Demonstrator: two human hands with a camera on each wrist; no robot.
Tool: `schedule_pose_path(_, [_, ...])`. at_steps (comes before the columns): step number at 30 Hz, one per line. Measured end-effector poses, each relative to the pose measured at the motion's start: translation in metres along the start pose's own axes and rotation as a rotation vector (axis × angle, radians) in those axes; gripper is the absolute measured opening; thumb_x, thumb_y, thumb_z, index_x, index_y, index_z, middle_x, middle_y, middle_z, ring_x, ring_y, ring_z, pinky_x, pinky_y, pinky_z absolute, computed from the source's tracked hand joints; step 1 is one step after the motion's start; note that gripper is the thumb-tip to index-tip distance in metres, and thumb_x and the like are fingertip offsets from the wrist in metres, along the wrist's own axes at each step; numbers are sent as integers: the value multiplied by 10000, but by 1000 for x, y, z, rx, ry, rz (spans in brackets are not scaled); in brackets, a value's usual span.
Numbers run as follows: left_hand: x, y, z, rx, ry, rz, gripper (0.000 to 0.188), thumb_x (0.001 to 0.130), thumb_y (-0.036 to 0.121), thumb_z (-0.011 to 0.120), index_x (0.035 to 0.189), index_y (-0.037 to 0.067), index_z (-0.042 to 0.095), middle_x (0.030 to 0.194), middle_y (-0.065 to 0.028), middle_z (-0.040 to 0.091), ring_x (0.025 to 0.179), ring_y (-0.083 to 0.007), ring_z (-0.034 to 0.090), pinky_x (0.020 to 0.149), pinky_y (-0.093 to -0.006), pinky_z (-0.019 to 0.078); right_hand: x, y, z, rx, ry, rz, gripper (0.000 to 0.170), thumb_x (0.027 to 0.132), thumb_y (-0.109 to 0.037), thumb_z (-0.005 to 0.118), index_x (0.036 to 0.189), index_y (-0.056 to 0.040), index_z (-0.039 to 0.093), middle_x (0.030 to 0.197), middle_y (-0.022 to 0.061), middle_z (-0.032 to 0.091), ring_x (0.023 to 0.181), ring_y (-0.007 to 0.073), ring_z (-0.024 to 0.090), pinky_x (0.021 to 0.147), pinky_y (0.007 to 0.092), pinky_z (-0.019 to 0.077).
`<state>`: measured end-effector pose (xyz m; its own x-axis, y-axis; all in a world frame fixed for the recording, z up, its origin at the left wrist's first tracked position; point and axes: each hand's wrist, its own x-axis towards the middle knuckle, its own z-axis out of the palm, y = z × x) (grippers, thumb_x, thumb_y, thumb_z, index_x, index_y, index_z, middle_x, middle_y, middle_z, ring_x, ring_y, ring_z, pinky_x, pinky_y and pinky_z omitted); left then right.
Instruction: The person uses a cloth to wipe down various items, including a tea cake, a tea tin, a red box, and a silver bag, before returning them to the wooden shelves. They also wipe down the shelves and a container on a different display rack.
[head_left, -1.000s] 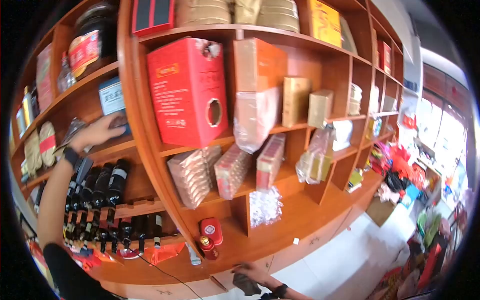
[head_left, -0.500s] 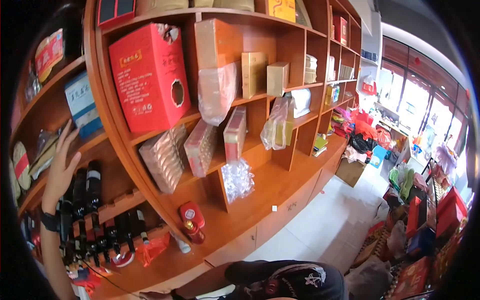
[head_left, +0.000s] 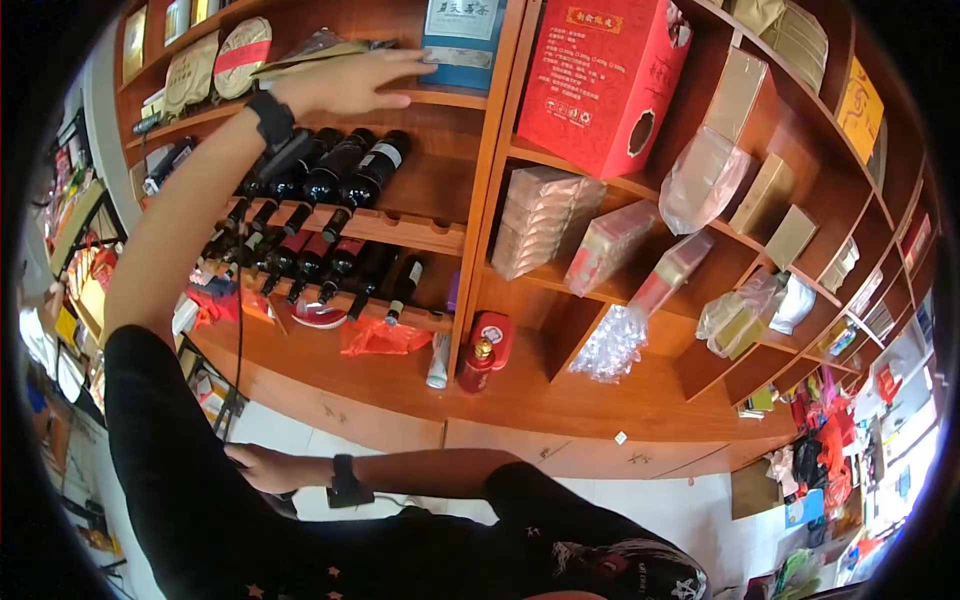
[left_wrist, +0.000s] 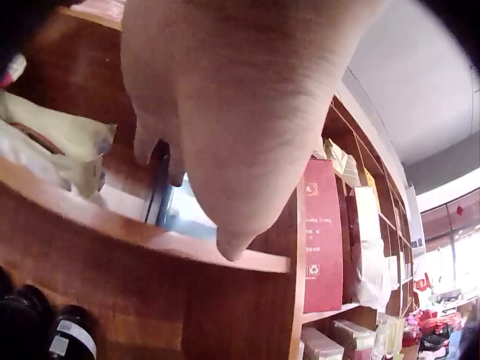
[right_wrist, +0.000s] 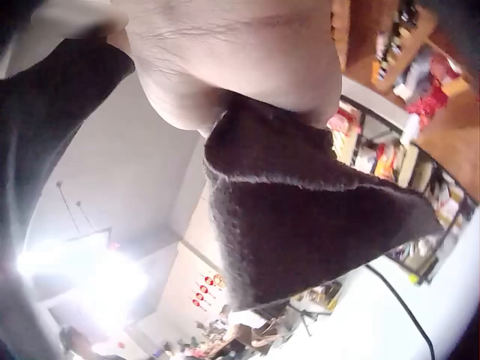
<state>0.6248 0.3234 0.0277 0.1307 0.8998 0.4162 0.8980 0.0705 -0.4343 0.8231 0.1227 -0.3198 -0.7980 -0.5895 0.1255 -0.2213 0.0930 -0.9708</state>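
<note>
my left hand [head_left: 345, 85] has its fingers spread by the blue box [head_left: 462, 60] on the shelf [head_left: 452, 98], can't tell if touching. my right hand [right_wrist: 240, 56] grips the dark cloth [right_wrist: 300, 232] by one end, probably so it hangs loose. notched rack [head_left: 418, 233] likely stops bottles [head_left: 375, 178] rolling.

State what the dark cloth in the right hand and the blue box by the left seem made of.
Dark cloth: probably textile, matte and napped, judging by its drape and fuzzy edge. Blue box: likely smooth printed cardboard, given its flat front and lettering.
</note>
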Motion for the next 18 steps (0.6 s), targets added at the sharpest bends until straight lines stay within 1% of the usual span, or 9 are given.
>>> schedule_pose_path(1, [7,-6,-9,54,-28,-13,553,999,328,542,1504,170,382,1600,-121,280,1413,-342,372,1165,-454,320,30,42,7,-8,-28,-299,416,1000,-86,508,1384,50,420,1385,228,502,1315,290,439,1107,365,354])
schedule_pose_path(3, [15,-10,-16,-30,8,57,540,1001,317,537,1498,165,389,1583,-129,312,1388,-347,406,1155,-452,342,19,25,22,263,-153,-454,256,1002,-70,472,1238,27,486,996,162,610,988,212,597,870,345,538])
schedule_pose_path(5, [29,-5,-25,-51,-40,42,522,1007,316,526,1488,160,398,1575,-135,322,1389,-336,401,1161,-445,336,-9,40,23,149,-175,-548,308,1022,-156,458,1261,30,517,1118,189,624,1085,235,585,1019,368,468])
schedule_pose_path(6, [30,-6,-9,96,63,51,505,1015,306,510,1486,162,400,1571,-126,331,1392,-328,391,1164,-445,331,-9,52,20,-147,231,-246,383,1034,-266,450,1267,27,531,1168,178,624,1124,246,587,1052,363,447])
schedule_pose_path(11, [45,-1,51,285,174,-20,467,1062,353,367,1505,208,392,1601,-59,288,1441,-308,312,1210,-442,245,-55,60,-2,14,11,-170,277,1001,-207,507,1181,-9,580,1058,126,663,1008,201,637,966,347,496])
schedule_pose_path(13, [47,-8,60,267,154,-113,501,1078,422,231,1517,231,380,1619,-16,247,1459,-293,280,1231,-442,191,-80,55,-41,68,154,-80,278,957,-258,613,1109,-25,613,905,97,687,840,176,664,790,343,547])
schedule_pose_path(14, [47,-10,63,264,163,-93,543,1073,465,153,1517,249,380,1628,15,216,1466,-280,268,1237,-447,168,-91,25,-52,-336,164,-27,259,972,-232,579,1112,-14,594,937,88,671,870,167,642,769,317,513])
schedule_pose_path(15, [49,-11,63,261,163,-88,543,1073,465,153,1517,249,380,1628,15,216,1466,-280,268,1237,-447,168,-99,56,-73,8,125,199,283,972,-258,579,1119,-16,594,919,84,664,849,176,642,768,322,514])
schedule_pose_path(18, [45,-13,59,139,141,-141,533,1073,463,165,1516,261,382,1633,24,197,1474,-265,252,1237,-449,167,-110,95,-92,-176,224,203,304,957,-252,593,1140,-9,579,936,121,671,889,205,661,775,346,515])
